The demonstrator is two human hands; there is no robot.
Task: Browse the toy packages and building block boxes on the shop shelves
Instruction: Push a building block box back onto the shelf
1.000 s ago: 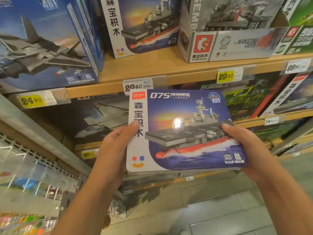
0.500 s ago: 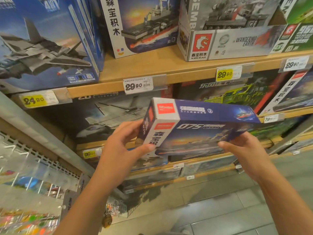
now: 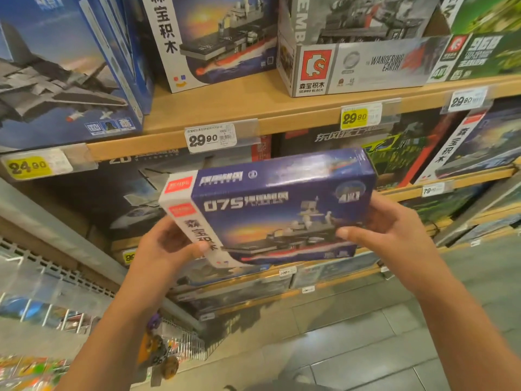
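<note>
**A:** Status on the hands?

**B:** Both were on the blue warship box (image 3: 282,210), the "075" one. I had the left hand (image 3: 166,249) at its white left end, thumb curled over the front face near the bottom corner, fingers behind it. The right hand (image 3: 394,230) gripped the right end, thumb across the front at the lower right, fingers wrapped round the back.

**A:** Where was the box?

**B:** In the air, in front of the shelves, not touching any of them. Tilted so I saw both its top side and its front face. It sat just below the front edge of the upper wooden shelf (image 3: 282,108), under the white 29.90 price tag (image 3: 210,137).

**A:** Anything else in view?

**B:** On that upper shelf: a matching warship box (image 3: 214,38) standing upright in the middle, a jet fighter box (image 3: 62,77) at the left end, and a grey Wandering Earth box (image 3: 366,52) to the right. A yellow 29.90 tag (image 3: 354,117) was on the shelf edge beneath the grey box. Darker boxes were behind the held one; their print was too blurred to read.
</note>
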